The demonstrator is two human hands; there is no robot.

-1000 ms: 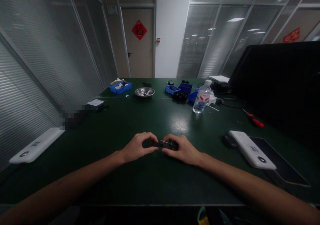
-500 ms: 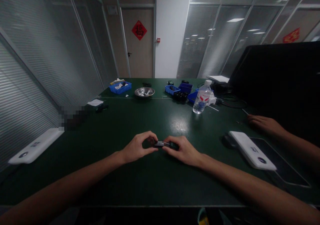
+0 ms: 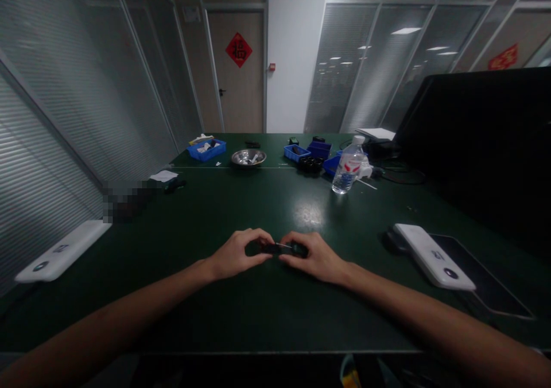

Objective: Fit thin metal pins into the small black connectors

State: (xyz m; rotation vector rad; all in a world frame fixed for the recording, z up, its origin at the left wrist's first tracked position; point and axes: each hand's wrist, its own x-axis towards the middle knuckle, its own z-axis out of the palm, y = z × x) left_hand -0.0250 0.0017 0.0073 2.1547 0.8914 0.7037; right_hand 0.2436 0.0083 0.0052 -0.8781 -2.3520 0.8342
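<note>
Between my hands is a small dark object (image 3: 276, 248) with a thin pale edge; its kind is too small and dim to make out. My left hand (image 3: 235, 254) pinches its left end between thumb and fingers. From the other side, the thumb and fingers of my right hand (image 3: 317, 256) close on the right end. The fingertips of both hands nearly meet and cover much of the object. Both hands are low over the near middle of the dark green table (image 3: 241, 313).
Long white devices lie at the left (image 3: 64, 250) and right (image 3: 434, 257), the latter beside a dark mat (image 3: 486, 279). Farther back stand a water bottle (image 3: 348, 167), a metal bowl (image 3: 248, 159) and blue trays (image 3: 207, 150). A large black screen (image 3: 482, 164) fills the right.
The small object has turned slightly in my fingers, so its grey face now looks darker. Another person's hand and forearm at the right have left the view.
</note>
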